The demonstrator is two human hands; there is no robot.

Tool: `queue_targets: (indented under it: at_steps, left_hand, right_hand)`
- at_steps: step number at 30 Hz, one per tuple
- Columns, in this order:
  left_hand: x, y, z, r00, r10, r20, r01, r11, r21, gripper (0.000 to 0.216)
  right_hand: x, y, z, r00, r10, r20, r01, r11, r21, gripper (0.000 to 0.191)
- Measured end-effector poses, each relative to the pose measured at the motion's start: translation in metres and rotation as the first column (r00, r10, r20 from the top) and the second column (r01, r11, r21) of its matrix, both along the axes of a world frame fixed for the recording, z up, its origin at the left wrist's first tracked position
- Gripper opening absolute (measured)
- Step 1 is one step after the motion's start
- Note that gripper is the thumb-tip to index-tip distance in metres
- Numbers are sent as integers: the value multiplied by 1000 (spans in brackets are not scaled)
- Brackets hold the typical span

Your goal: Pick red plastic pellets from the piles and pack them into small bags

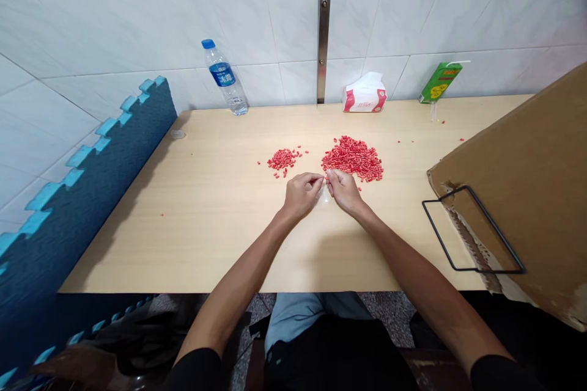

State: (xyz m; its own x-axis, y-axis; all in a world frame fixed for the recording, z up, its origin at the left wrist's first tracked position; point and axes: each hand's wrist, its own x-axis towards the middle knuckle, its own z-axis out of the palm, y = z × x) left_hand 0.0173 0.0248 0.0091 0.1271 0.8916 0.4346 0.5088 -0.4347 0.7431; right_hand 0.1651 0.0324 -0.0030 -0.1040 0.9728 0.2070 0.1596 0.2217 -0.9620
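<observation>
My left hand (301, 194) and my right hand (345, 190) meet fingertip to fingertip over the middle of the table. Both are closed in a pinch. A small red piece (326, 179) shows at the fingertips of my right hand. Whatever my left fingers pinch is too small to make out. Just below the fingertips is a small transparent plastic item (325, 195), partly hidden by the hands. Right behind my right hand lies a large pile of small red cylindrical pieces (353, 157). A smaller pile of the same pieces (282, 159) lies beyond my left hand.
Along the tiled wall stand a water bottle (225, 78), a tissue pack (365, 95) and a green drink carton (440, 82). Blue foam mats (101, 195) edge the left side. A cardboard sheet (518, 177) and a black wire frame (493, 226) occupy the right.
</observation>
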Motion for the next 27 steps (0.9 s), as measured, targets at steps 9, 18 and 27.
queue_targets:
  at_steps: [9, 18, 27]
  left_hand:
    - [7, -4, -4, 999, 41, 24, -41, 999, 6, 13]
    - [2, 3, -1, 935, -56, 350, 149, 958, -244, 23]
    - [2, 6, -3, 909, -42, 414, 189, 929, -319, 25]
  right_hand:
    - [0, 0, -1, 998, -24, 66, 21, 999, 43, 46]
    - [5, 3, -2, 994, 112, 11, -112, 994, -20, 51]
    - [7, 3, -1, 991, 128, 32, -128, 992, -1, 50]
